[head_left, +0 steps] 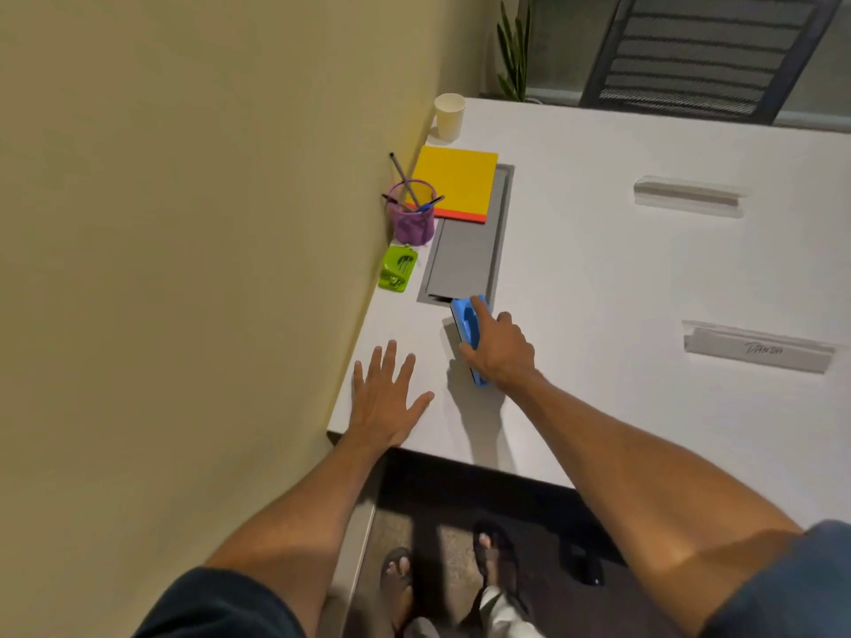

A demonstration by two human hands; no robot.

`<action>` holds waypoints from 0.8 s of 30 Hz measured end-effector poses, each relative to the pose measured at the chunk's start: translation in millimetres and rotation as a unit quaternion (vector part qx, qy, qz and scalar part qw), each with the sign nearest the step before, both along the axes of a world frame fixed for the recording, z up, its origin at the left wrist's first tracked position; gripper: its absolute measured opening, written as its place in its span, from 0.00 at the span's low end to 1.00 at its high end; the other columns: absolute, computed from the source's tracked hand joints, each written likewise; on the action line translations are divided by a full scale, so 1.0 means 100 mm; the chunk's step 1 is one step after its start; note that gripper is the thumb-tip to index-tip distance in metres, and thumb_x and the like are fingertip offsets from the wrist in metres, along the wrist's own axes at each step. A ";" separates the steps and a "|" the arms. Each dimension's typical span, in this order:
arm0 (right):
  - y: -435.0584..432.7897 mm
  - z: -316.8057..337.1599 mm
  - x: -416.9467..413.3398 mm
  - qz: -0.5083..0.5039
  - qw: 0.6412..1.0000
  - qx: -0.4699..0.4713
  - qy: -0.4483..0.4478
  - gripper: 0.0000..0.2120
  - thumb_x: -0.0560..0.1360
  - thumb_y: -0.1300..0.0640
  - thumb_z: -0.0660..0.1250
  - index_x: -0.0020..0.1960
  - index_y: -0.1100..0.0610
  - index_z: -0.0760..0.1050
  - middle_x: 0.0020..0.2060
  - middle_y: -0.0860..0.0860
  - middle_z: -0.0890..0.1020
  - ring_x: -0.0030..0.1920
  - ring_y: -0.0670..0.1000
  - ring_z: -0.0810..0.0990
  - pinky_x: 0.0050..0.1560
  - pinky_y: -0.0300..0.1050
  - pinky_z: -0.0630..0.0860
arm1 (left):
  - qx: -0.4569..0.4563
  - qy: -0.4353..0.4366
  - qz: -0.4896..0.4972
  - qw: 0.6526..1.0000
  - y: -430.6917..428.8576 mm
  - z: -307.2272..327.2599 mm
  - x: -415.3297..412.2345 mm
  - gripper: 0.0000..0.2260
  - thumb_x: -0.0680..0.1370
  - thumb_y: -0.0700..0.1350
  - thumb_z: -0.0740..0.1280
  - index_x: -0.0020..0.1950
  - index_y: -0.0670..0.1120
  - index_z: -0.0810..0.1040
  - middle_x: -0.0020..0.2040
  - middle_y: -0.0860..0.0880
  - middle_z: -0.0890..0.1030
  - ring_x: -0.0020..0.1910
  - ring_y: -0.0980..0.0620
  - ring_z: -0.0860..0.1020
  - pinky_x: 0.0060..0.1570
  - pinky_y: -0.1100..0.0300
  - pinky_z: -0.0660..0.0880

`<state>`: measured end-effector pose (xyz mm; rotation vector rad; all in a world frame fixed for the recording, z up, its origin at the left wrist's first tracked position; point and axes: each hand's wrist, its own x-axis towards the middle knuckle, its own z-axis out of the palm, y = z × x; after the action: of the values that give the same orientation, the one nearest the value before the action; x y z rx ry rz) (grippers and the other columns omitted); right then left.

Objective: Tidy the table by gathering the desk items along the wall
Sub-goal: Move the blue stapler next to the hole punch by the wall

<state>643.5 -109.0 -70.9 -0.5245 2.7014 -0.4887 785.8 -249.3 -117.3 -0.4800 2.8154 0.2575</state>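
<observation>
Two hands: my left hand (387, 400) lies flat, fingers spread, on the table (598, 278); my right hand (502, 352) curls round the blue thing (466, 322), near the wall (184, 223). It looks hard, light and a bit slippy, so I would hold its middle

Counter (598, 269): plain white. Wall (184, 177): pale yellow-beige. Notebook (453, 184): yellow w/ red-orange strip on one edge. Pen cup (413, 223): purple mesh; pens (404, 179) grey, black, blue. Gadget (398, 268): lime green. Paper cup (450, 116): cream. Inset panel (465, 260): flat grey. Desk item (467, 331): bright blue, black underside. Chair (704, 48): dark frame, grey-black striped mesh. Plant (513, 52): green. Sleeves (216, 605): dark navy.
</observation>
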 end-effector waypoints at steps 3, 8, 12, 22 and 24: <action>-0.34 -0.03 0.14 0.004 1.000 -0.009 -0.003 0.32 0.76 0.47 0.63 0.76 0.42 0.52 0.60 0.60 0.72 0.54 0.61 0.77 0.47 0.53 0.75 | 0.003 0.006 0.000 1.000 -0.12 -0.08 0.16 0.33 0.79 0.67 0.46 0.79 0.53 0.43 0.79 0.47 0.35 0.78 0.46 0.35 0.72 0.44 0.32; -0.82 -0.06 0.23 -0.002 0.999 -0.029 -0.022 0.29 0.76 0.46 0.63 0.74 0.47 0.57 0.61 0.61 0.71 0.54 0.62 0.77 0.49 0.53 0.76 | 0.005 0.004 -0.013 1.000 -0.23 -0.19 0.29 0.34 0.78 0.67 0.48 0.79 0.54 0.43 0.79 0.48 0.36 0.78 0.47 0.36 0.72 0.45 0.33; -1.12 -0.12 0.26 -0.007 0.999 -0.035 -0.026 0.27 0.77 0.45 0.63 0.72 0.50 0.60 0.61 0.61 0.69 0.55 0.62 0.76 0.49 0.54 0.75 | 0.012 -0.012 -0.019 1.000 -0.28 -0.28 0.36 0.34 0.78 0.67 0.48 0.79 0.54 0.40 0.79 0.47 0.36 0.78 0.46 0.35 0.73 0.44 0.34; -1.48 -0.23 0.24 -0.024 0.998 -0.037 -0.037 0.29 0.77 0.44 0.63 0.73 0.52 0.59 0.62 0.61 0.68 0.56 0.63 0.75 0.54 0.56 0.76 | 0.012 -0.011 -0.040 0.999 -0.28 -0.32 0.49 0.36 0.69 0.70 0.29 0.74 0.56 0.28 0.78 0.44 0.35 0.77 0.45 0.33 0.72 0.45 0.31; -1.57 -0.26 0.24 -0.021 0.998 -0.039 -0.034 0.30 0.77 0.43 0.63 0.74 0.52 0.58 0.62 0.61 0.68 0.57 0.63 0.75 0.53 0.55 0.75 | 0.015 -0.012 -0.038 0.999 -0.31 -0.34 0.49 0.37 0.68 0.70 0.27 0.74 0.57 0.27 0.78 0.44 0.33 0.76 0.44 0.31 0.71 0.45 0.29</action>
<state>667.2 -265.9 -97.1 -0.4644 2.6416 -0.6148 835.1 -279.8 -151.7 -0.3676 2.7956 0.2754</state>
